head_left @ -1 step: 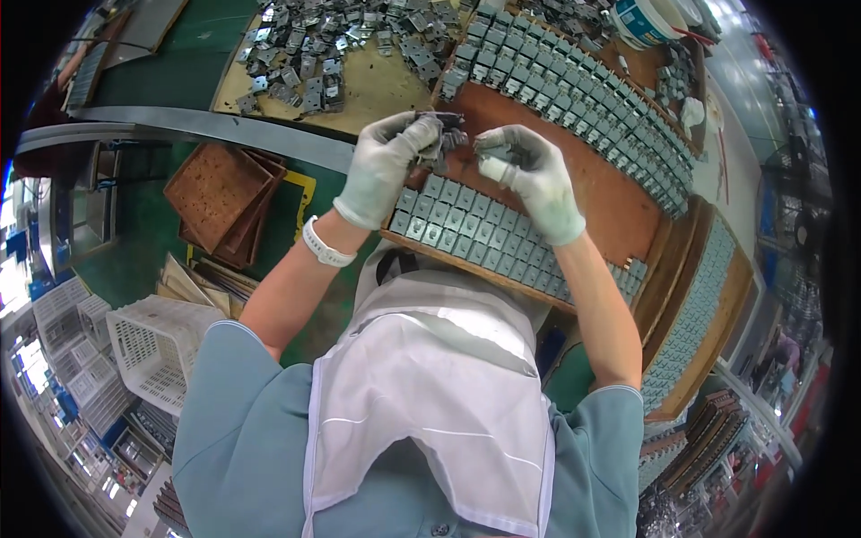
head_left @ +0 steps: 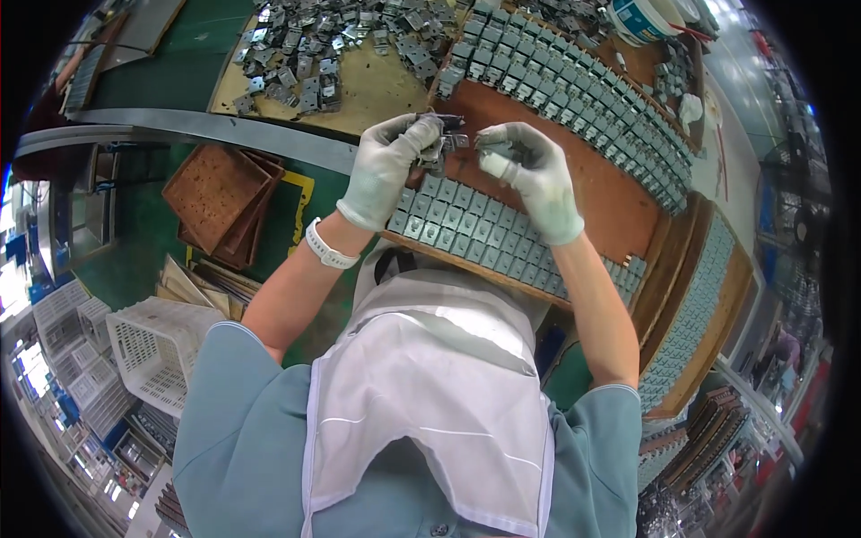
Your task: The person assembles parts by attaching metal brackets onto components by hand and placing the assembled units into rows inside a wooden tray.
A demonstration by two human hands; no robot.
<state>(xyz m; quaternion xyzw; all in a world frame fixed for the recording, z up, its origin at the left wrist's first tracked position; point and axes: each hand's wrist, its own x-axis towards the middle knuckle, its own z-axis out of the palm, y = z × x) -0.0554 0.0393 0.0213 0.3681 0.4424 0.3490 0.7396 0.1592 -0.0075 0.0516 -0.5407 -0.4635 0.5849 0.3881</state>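
Both my hands wear light grey gloves and are raised over a brown wooden tray (head_left: pixel 619 202). My left hand (head_left: pixel 386 166) is closed around a small stack of grey metal parts (head_left: pixel 441 143). A white band sits on that wrist. Just to the right, my right hand (head_left: pixel 529 175) has its fingers curled, pinching what looks like one small metal part (head_left: pixel 489 139) at its fingertips, almost touching the stack. Rows of the same square metal parts (head_left: pixel 475 229) lie flat on the tray under both hands.
A heap of loose metal parts (head_left: pixel 314 58) lies on the yellowish bench top beyond the tray. More rows of parts (head_left: pixel 592 99) fill the tray's far side. Stacked brown trays (head_left: pixel 220 202) and white plastic baskets (head_left: pixel 148 350) stand on the floor at my left. A white tub (head_left: pixel 641 18) sits at the far right.
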